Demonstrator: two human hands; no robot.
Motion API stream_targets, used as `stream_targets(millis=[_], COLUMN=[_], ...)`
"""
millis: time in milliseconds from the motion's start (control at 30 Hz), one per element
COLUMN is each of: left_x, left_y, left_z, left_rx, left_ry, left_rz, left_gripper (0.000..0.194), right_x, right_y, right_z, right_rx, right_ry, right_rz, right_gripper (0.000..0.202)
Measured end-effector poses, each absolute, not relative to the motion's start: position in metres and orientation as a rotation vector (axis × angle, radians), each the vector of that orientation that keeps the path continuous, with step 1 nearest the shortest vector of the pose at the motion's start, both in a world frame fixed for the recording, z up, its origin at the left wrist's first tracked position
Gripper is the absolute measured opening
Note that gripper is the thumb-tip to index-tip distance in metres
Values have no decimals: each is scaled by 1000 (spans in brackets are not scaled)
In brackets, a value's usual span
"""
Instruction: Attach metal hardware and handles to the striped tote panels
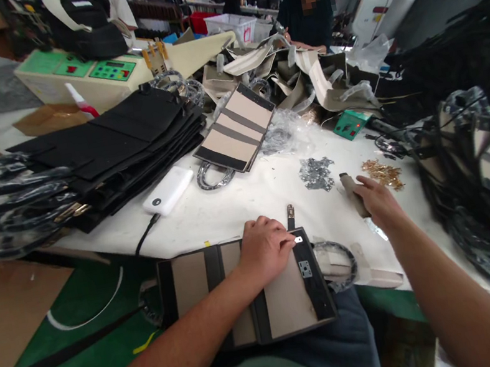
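Observation:
My left hand rests on an open black and beige bag panel that lies across my lap and the table edge. Its closed fingers pinch a small white-silver metal piece at the panel's black strip. Below that piece, a square metal plate sits on the strip, and a dark tab with a metal fitting sticks out above. Over the table at the right, my right hand is closed on a grey-brown tool, near a pile of gold-coloured metal pieces.
Silver pieces lie mid-table. A white power bank with a cable and stacked black panels are at left. Behind are another beige panel, a green box and a machine. A person sits across the table.

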State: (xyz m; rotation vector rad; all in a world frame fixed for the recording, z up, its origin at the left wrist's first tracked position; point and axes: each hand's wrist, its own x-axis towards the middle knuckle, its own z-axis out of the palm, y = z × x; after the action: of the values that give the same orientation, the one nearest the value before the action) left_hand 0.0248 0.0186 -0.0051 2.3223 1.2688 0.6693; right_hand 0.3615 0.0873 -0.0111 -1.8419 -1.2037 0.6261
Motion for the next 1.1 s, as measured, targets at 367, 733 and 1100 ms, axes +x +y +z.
stream_targets(millis=[367, 733, 1100], left_x=[25, 25, 22], left_y=[16, 17, 17], left_z=[-3, -1, -2], left_rx=[2339, 2354, 2329], left_ry=[1281, 1279, 1322], left_rz=[685, 665, 738], left_gripper=[11, 11, 3], right_x=[212, 193, 163], right_y=[24, 27, 6], right_z=[28, 22, 25], right_rx=[-949, -863, -1098], right_ry=[-495, -499, -1262], right_rz=[1158, 1060, 781], right_gripper=[35, 35, 33])
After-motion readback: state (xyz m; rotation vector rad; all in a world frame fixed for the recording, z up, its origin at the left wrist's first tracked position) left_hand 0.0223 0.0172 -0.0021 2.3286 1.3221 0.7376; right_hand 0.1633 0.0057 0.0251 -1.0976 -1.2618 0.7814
